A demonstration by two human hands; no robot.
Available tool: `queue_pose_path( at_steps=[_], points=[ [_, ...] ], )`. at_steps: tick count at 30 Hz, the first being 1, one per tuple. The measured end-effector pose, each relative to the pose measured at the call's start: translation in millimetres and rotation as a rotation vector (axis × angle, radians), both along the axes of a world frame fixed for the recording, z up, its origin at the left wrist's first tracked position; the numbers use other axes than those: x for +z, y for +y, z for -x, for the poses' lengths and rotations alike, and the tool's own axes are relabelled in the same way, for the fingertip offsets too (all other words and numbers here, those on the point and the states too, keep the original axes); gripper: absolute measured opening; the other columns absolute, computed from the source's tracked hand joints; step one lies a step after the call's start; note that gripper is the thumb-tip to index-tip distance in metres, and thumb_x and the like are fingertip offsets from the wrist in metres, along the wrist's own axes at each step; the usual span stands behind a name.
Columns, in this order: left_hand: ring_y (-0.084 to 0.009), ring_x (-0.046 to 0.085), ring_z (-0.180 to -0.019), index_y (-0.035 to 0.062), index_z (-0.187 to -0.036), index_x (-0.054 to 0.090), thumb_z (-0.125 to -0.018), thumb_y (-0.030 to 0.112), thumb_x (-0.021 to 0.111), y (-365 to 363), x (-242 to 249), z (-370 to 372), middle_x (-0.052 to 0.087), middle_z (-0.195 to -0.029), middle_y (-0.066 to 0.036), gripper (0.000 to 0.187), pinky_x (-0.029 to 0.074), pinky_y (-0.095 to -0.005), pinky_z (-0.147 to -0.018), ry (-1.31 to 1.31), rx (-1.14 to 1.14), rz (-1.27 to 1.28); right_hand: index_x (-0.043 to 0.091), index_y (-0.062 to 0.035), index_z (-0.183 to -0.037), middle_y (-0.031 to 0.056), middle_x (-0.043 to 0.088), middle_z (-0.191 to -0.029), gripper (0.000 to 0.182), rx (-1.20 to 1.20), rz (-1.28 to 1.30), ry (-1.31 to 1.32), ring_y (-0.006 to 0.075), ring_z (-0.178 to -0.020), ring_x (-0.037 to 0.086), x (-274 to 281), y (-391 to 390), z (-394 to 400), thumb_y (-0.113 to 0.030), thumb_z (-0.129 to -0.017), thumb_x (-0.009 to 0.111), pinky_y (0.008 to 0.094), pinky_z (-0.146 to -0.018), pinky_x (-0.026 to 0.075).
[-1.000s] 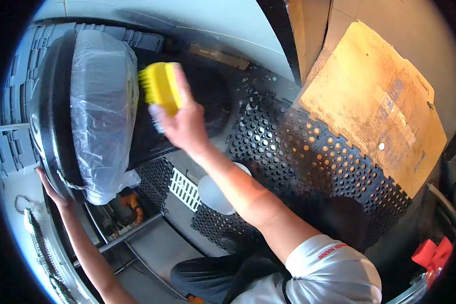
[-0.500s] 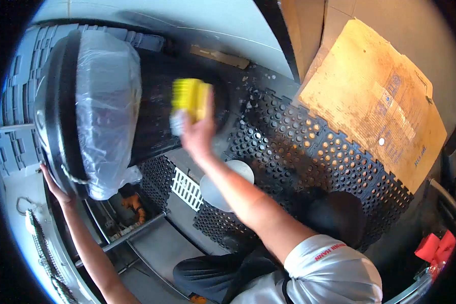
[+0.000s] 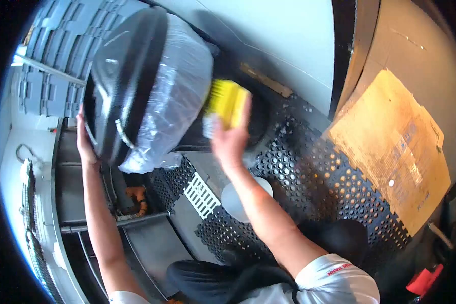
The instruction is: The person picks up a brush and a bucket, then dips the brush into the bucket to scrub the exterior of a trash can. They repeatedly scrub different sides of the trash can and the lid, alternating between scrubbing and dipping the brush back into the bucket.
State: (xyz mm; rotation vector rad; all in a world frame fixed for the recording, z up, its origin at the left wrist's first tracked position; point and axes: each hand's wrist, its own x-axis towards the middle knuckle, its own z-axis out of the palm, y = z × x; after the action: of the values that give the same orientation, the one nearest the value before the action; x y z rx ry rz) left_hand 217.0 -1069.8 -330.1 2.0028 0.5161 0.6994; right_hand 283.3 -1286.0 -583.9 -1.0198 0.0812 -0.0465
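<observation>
A black trash bin [image 3: 190,139] carries a domed black lid [image 3: 121,83], and a clear plastic bag [image 3: 180,83] hangs over its rim. My left hand [image 3: 86,144] grips the lid's outer edge, fingers partly hidden behind it. A short cord [image 3: 124,134] loops from the lid near that hand. In my right hand [image 3: 230,139] is a yellow block [image 3: 228,101] with dark marks and a whitish lower end. I hold it against or close over the bin's side, below the bag; motion blurs it, and I cannot tell its exact kind.
Grey stacked crates [image 3: 61,71] stand behind the bin. Perforated black mats [image 3: 309,177], a white grate [image 3: 201,195] and a round grey disc [image 3: 235,200] lie on the floor. Flattened cardboard [image 3: 390,147] lies to the right. Shelving with an orange pipe fitting [image 3: 137,202] is on the left.
The view has shifted, so the bin and lid appear farther right. My right hand stays by the bin's side with the yellow block; my left hand keeps hold of the lid's edge.
</observation>
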Motion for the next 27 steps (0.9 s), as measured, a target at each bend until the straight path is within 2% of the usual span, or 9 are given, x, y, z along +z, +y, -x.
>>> queue_pose_path(
  at_steps=[5,9,11,12,16,19,22,25,27],
  points=[
    [-0.0189,0.030,-0.143,0.0005,-0.149,0.035,-0.105,0.035,0.035,27,-2,2,0.037,-0.153,-0.009,0.056,0.017,-0.0327,-0.118,-0.008,-0.129,-0.099,0.019,-0.0015,-0.152,0.0184,0.040,-0.147,0.079,0.023,-0.039,0.394,0.0263,-0.128,0.048,-76,-7,6,-0.008,-0.089,0.066,0.0369,-0.108,0.038],
    [-0.0175,0.029,-0.142,0.0021,-0.151,0.031,-0.106,0.038,0.033,5,-2,5,0.033,-0.155,-0.007,0.058,0.018,-0.0324,-0.117,0.014,-0.185,-0.163,0.010,-0.0031,-0.154,0.0178,0.027,-0.156,0.088,-0.058,-0.081,-0.177,0.0268,-0.140,0.034,27,9,22,-0.011,-0.089,0.067,0.0350,-0.114,0.028],
    [-0.0195,0.022,-0.146,0.0020,-0.152,0.026,-0.105,0.040,0.032,6,1,10,0.027,-0.158,-0.008,0.061,0.013,-0.0336,-0.119,0.075,-0.175,-0.237,0.008,-0.0034,-0.155,0.0186,0.026,-0.157,0.089,-0.069,-0.017,-0.145,0.0268,-0.140,0.034,23,9,34,-0.012,-0.088,0.067,0.0354,-0.114,0.027],
    [-0.0195,0.022,-0.146,0.0025,-0.152,0.026,-0.105,0.041,0.033,3,5,10,0.027,-0.158,-0.009,0.062,0.012,-0.0337,-0.119,0.095,-0.169,-0.263,0.010,-0.0035,-0.154,0.0197,0.026,-0.156,0.088,-0.188,0.197,-0.071,0.0280,-0.141,0.033,-22,30,38,-0.013,-0.088,0.067,0.0369,-0.115,0.028],
    [-0.0197,0.019,-0.147,0.0045,-0.153,0.026,-0.102,0.047,0.037,28,16,6,0.026,-0.158,-0.010,0.067,0.012,-0.0343,-0.119,0.144,-0.202,-0.369,0.012,-0.0055,-0.154,0.0212,0.038,-0.149,0.088,-0.038,0.069,0.488,0.0324,-0.132,0.046,-101,18,48,-0.022,-0.089,0.069,0.0409,-0.110,0.036],
    [-0.0198,0.018,-0.147,0.0061,-0.154,0.025,-0.101,0.052,0.040,51,23,-11,0.025,-0.158,-0.011,0.072,0.011,-0.0347,-0.119,0.178,-0.241,-0.424,0.011,-0.0045,-0.154,0.0197,0.031,-0.153,0.092,-0.211,0.086,0.096,0.0295,-0.137,0.038,-26,32,45,-0.020,-0.087,0.072,0.0390,-0.112,0.032],
    [-0.0189,0.036,-0.135,0.0097,-0.152,0.033,-0.097,0.050,0.052,68,30,-29,0.039,-0.148,-0.009,0.071,0.025,-0.0306,-0.113,0.175,-0.330,-0.268,0.008,-0.0034,-0.154,0.0193,0.023,-0.155,0.094,-0.244,0.079,-0.167,0.0292,-0.141,0.030,38,35,55,-0.021,-0.087,0.071,0.0383,-0.116,0.024],
    [-0.0178,0.043,-0.129,0.0084,-0.149,0.037,-0.095,0.047,0.055,65,22,-37,0.045,-0.142,-0.009,0.068,0.031,-0.0286,-0.109,0.109,-0.339,-0.085,0.008,-0.0050,-0.154,0.0196,0.029,-0.153,0.094,-0.288,0.142,0.080,0.0296,-0.137,0.037,-50,55,59,-0.021,-0.086,0.071,0.0388,-0.113,0.031],
    [-0.0182,0.046,-0.125,0.0069,-0.147,0.039,-0.094,0.044,0.056,56,23,-34,0.047,-0.139,-0.009,0.067,0.032,-0.0282,-0.107,0.116,-0.339,-0.108,0.009,-0.0102,-0.155,0.0179,0.044,-0.143,0.090,-0.104,0.041,0.545,0.0301,-0.119,0.054,-91,39,62,-0.018,-0.088,0.069,0.0395,-0.101,0.044]
  ],
)
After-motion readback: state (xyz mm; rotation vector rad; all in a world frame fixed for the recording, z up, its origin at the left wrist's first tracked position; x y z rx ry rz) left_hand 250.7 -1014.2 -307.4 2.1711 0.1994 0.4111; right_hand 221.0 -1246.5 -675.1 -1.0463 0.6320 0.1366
